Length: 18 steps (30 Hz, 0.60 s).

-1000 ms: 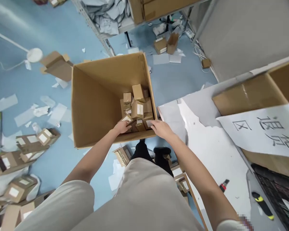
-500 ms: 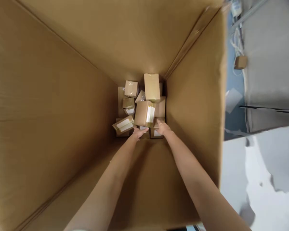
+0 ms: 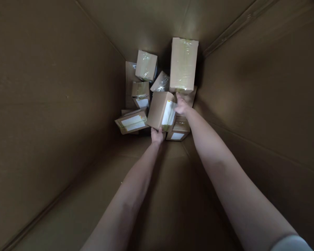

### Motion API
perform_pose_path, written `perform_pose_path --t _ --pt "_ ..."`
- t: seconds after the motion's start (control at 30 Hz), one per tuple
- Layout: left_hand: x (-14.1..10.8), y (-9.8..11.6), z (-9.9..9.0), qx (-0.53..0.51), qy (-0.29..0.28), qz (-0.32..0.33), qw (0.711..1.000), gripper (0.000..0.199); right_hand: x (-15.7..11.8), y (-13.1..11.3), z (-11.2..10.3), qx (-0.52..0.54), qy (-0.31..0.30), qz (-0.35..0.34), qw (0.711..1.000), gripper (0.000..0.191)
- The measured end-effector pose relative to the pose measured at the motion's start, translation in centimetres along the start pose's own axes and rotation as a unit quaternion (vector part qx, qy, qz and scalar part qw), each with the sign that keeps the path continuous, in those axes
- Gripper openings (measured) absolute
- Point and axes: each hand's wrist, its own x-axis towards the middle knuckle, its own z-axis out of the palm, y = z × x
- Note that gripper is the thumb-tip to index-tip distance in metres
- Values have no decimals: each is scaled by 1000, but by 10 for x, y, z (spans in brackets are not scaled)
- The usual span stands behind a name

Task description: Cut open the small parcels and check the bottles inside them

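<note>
A closed, taped cardboard box (image 3: pixel 157 109) with a white label on its right side lies tilted on other boxes, deep in a big carton. At its lower edge is my left hand (image 3: pixel 157 136), fingers curled against the bottom and partly hidden there. My right hand (image 3: pixel 182 105) is at the box's right side, thumb near the label and fingers apart, the forefinger reaching up to the lower end of a taller taped box (image 3: pixel 184 64). Below my right hand sits another labelled box (image 3: pixel 178 129). Left of my left hand lies a flat labelled box (image 3: pixel 133 122).
High walls of the large carton (image 3: pixel 54 104) surround both arms. Toward the far left corner are a small taped box (image 3: pixel 146 65), a smaller box (image 3: pixel 140 90) with a white label, and a tilted box (image 3: pixel 161 82) under shiny tape.
My view has moved down into the carton, so the boxes look larger and darker. My right hand has gone up along the middle box's right side; my left hand has moved under its lower edge.
</note>
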Motion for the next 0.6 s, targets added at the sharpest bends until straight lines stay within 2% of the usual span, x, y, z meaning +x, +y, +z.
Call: perform_pose_path --t 0.1,0.2,0.27,0.33,0.4,0.47,0.53,0.6 --pt "-6 -4 -6 -82 71 -54 993 38 -1 3 11 -11 -14 37 999 76" --pt "-11 -7 -11 -108 95 -76 987 35 -23 6 13 -38 -5 66 997 75" --pt "-13 -6 -15 -118 134 -69 981 38 -43 6 8 -19 0 53 998 67" --pt "-15 0 -21 -140 185 -36 972 42 -64 4 3 7 14 22 1000 54" --pt "-16 9 -29 -159 207 10 965 47 -84 1 0 10 60 21 998 47" --pt "-17 22 -36 -165 163 56 971 50 -104 3 1 -4 107 56 993 49" --pt "-16 35 -39 -158 74 94 980 52 -121 12 3 -1 138 101 985 54" --pt "-12 47 -37 -131 -15 115 984 58 -134 27 5 53 150 136 978 60"
